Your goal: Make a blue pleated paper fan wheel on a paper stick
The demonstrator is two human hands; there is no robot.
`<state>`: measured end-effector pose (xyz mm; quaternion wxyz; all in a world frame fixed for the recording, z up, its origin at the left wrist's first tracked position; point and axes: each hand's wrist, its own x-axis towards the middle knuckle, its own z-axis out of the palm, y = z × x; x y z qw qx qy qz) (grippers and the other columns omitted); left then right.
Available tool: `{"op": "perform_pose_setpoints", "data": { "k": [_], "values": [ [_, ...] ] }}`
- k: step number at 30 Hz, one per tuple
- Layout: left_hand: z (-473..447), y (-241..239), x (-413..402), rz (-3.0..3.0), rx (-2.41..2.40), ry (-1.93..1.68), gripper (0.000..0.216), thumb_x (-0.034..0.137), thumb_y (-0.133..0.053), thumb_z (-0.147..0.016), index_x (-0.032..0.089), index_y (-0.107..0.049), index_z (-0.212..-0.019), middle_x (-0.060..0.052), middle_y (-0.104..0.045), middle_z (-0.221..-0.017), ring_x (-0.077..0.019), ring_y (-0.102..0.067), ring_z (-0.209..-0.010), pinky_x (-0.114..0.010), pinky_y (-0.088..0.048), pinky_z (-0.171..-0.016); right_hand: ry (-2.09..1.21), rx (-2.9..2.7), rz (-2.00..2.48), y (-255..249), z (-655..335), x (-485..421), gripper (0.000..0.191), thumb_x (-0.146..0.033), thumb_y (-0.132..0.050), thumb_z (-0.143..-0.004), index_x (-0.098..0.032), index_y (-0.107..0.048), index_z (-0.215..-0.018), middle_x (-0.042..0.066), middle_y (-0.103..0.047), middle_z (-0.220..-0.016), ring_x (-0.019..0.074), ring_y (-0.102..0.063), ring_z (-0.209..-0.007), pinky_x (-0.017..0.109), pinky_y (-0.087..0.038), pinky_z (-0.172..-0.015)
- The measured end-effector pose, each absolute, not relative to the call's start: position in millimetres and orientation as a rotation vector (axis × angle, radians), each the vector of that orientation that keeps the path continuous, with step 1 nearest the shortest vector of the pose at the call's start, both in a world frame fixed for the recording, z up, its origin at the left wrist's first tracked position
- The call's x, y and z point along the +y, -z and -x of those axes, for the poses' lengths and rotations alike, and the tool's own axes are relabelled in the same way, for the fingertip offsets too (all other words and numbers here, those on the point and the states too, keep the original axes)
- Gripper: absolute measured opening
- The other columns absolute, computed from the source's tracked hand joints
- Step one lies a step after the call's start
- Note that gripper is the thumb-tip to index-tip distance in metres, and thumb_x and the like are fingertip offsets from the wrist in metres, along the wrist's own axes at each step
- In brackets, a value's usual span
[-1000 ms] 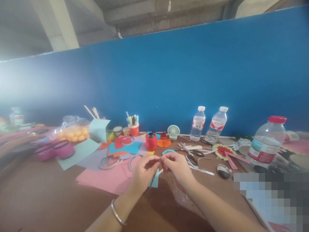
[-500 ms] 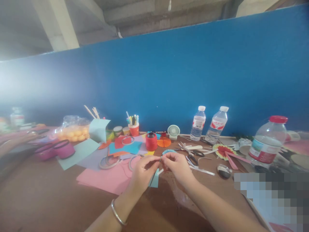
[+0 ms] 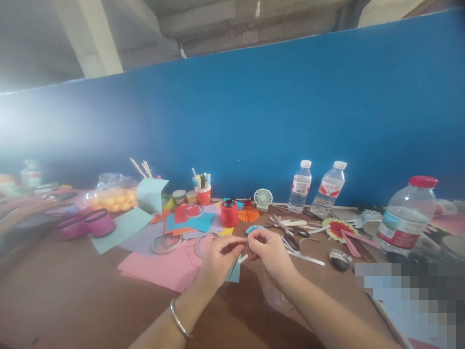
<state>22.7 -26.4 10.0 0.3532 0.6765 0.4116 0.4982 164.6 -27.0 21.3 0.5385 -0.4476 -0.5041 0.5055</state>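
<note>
Both my hands meet over the brown table (image 3: 72, 300), just in front of a pile of coloured paper. My left hand (image 3: 218, 261), with a silver bangle on the wrist, is pinched on a thin dark stick (image 3: 232, 265) that slants down towards me. My right hand (image 3: 271, 252) is pinched against the stick's upper end on something small and reddish that I cannot make out. A pleated light-blue paper rosette (image 3: 255, 228) lies right behind my fingers. A small teal paper scrap (image 3: 234, 274) lies under my left hand.
Pink paper sheets (image 3: 163, 266), tape rings (image 3: 163, 242) and a red thread spool (image 3: 229, 213) lie to the left and behind. Scissors (image 3: 290, 238), a small fan (image 3: 263, 198) and three water bottles (image 3: 300, 186) stand right. Purple tubs (image 3: 98, 223) sit far left. A blue partition (image 3: 254, 121) backs the table.
The whole view has shifted slightly. My hands stay together on the stick, fingers working a little closer together; nothing was picked up or let go.
</note>
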Motion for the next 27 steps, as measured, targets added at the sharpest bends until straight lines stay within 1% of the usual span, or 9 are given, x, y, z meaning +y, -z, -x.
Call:
{"op": "perform_pose_setpoints", "data": {
  "k": [6,10,14,18,20,24,27],
  "values": [
    [-26,-7,-24,-1.429,1.006,-1.251,0.011,0.019,-0.065,-0.069,0.017,-0.069,-0.078,-0.002,-0.069,-0.073,-0.0147,-0.062,-0.067,-0.023,-0.048,-0.064,-1.237,-1.177,1.004,-19,-164,-28,0.007,-0.015,-0.050,-0.061,-0.017,-0.053,-0.055,-0.005,-0.050,-0.045,0.0079,-0.043,-0.043,0.019,-0.037,-0.043],
    [-27,-7,-23,-1.334,0.962,-1.236,0.012,0.018,-0.066,-0.068,0.018,-0.070,-0.079,-0.001,-0.069,-0.075,-0.0132,-0.061,-0.068,-0.022,-0.048,-0.065,-1.245,-1.160,0.983,-15,-164,-27,0.007,-0.015,-0.051,-0.062,-0.017,-0.053,-0.055,-0.006,-0.049,-0.044,0.0078,-0.043,-0.043,0.018,-0.036,-0.043],
    [-27,-7,-23,-1.323,0.968,-1.233,0.012,0.018,-0.065,-0.068,0.017,-0.070,-0.079,-0.001,-0.069,-0.074,-0.0129,-0.061,-0.068,-0.022,-0.047,-0.065,-1.303,-1.116,0.937,-11,-163,-25,0.007,-0.017,-0.053,-0.063,-0.017,-0.053,-0.057,-0.006,-0.049,-0.045,0.0075,-0.043,-0.042,0.019,-0.037,-0.044],
    [-26,-5,-22,-1.396,1.016,-1.269,0.011,0.019,-0.065,-0.069,0.017,-0.069,-0.078,-0.002,-0.069,-0.072,-0.0136,-0.061,-0.067,-0.022,-0.048,-0.064,-1.349,-1.079,0.945,-12,-163,-25,0.010,-0.023,-0.057,-0.065,-0.015,-0.056,-0.059,-0.004,-0.050,-0.050,0.0071,-0.043,-0.043,0.021,-0.041,-0.046],
    [-25,-4,-21,-1.406,1.037,-1.289,0.012,0.021,-0.065,-0.069,0.017,-0.068,-0.080,-0.002,-0.069,-0.073,-0.0142,-0.061,-0.068,-0.023,-0.048,-0.064,-1.320,-1.099,0.984,-12,-163,-26,0.011,-0.024,-0.057,-0.066,-0.015,-0.058,-0.061,-0.003,-0.053,-0.052,0.0079,-0.045,-0.044,0.022,-0.043,-0.047],
    [-25,-3,-20,-1.441,1.076,-1.299,0.014,0.022,-0.065,-0.068,0.017,-0.067,-0.081,-0.003,-0.068,-0.076,-0.0153,-0.062,-0.070,-0.024,-0.049,-0.064,-1.156,-1.203,1.101,-11,-163,-26,0.011,-0.024,-0.056,-0.067,-0.015,-0.060,-0.062,-0.003,-0.052,-0.046,0.0096,-0.048,-0.044,0.022,-0.042,-0.047],
    [-24,-4,-21,-1.527,1.105,-1.312,0.013,0.021,-0.064,-0.069,0.017,-0.067,-0.080,-0.003,-0.068,-0.078,-0.0159,-0.062,-0.070,-0.025,-0.049,-0.065,-1.102,-1.243,1.113,-9,-163,-26,0.013,-0.026,-0.056,-0.068,-0.016,-0.062,-0.063,-0.003,-0.052,-0.046,0.0105,-0.049,-0.045,0.022,-0.043,-0.048]
  ]
}}
